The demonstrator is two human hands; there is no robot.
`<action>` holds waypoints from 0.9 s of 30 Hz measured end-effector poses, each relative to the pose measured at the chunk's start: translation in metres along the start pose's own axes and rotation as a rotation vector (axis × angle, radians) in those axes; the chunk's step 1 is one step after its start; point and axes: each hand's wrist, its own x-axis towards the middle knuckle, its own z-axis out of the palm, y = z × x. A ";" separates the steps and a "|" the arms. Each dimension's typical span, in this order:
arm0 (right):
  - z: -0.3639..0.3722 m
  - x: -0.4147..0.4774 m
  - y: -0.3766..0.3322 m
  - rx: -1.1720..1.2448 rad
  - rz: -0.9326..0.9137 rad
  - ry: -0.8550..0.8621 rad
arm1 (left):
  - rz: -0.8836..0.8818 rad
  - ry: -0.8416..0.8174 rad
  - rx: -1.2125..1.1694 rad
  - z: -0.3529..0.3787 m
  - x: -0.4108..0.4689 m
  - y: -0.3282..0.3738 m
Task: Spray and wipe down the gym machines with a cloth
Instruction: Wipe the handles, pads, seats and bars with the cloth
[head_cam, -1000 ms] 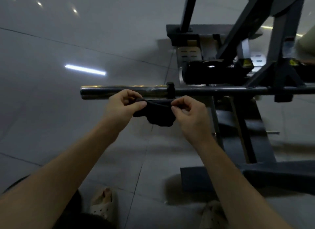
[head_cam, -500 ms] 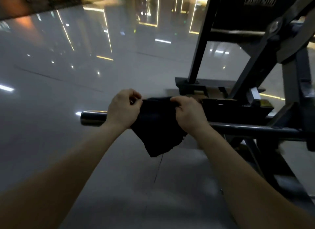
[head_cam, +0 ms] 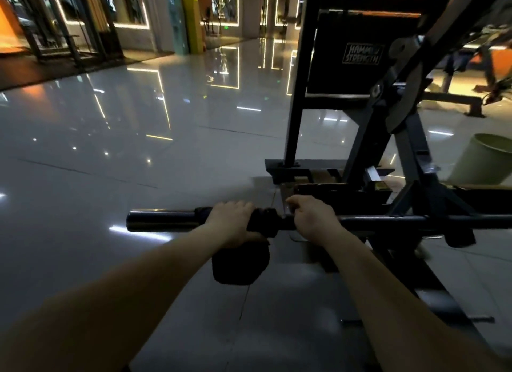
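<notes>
Here we go: our left hand (head_cam: 232, 223) is wrapped over the floppy black fabric cloth (head_cam: 240, 263), clamping it round the long round steel bar (head_cam: 162, 220) of the black steel-framed gym machine (head_cam: 293, 122). That way the cloth hugs the tube for wiping while its loose tail hangs below. Our right hand (head_cam: 313, 219) curls round the same bar just past the collar, likely steadying it against the rub, though we cannot tell whether it also nips the cloth's edge.
</notes>
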 end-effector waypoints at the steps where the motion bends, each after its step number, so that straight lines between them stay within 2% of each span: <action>1: 0.002 -0.006 0.003 -0.051 -0.009 -0.056 | -0.019 -0.066 -0.010 -0.011 0.002 0.004; 3: 0.008 -0.015 0.006 -0.161 -0.051 -0.129 | -0.068 -0.150 -0.076 -0.021 0.003 0.008; 7: 0.015 -0.013 -0.001 -0.256 -0.095 -0.069 | -0.055 -0.152 -0.163 -0.012 0.014 0.003; 15: 0.019 -0.003 -0.021 -0.371 -0.052 0.063 | 0.046 -0.191 -0.058 -0.003 0.044 -0.011; 17: 0.021 -0.003 -0.023 -0.379 -0.054 0.077 | 0.061 -0.263 -0.165 -0.006 0.052 -0.017; 20: 0.019 -0.004 -0.025 -0.374 -0.037 0.056 | 0.058 -0.455 -0.344 -0.009 0.066 -0.023; 23: 0.016 -0.004 -0.023 -0.371 -0.038 0.023 | 0.058 -0.532 -0.424 -0.009 0.075 -0.024; 25: 0.015 -0.005 -0.021 -0.336 -0.054 0.019 | 0.101 -0.483 -0.396 -0.009 0.071 -0.023; 27: 0.016 -0.008 -0.021 -0.317 -0.067 0.028 | 0.148 -0.292 -0.222 -0.005 0.056 -0.015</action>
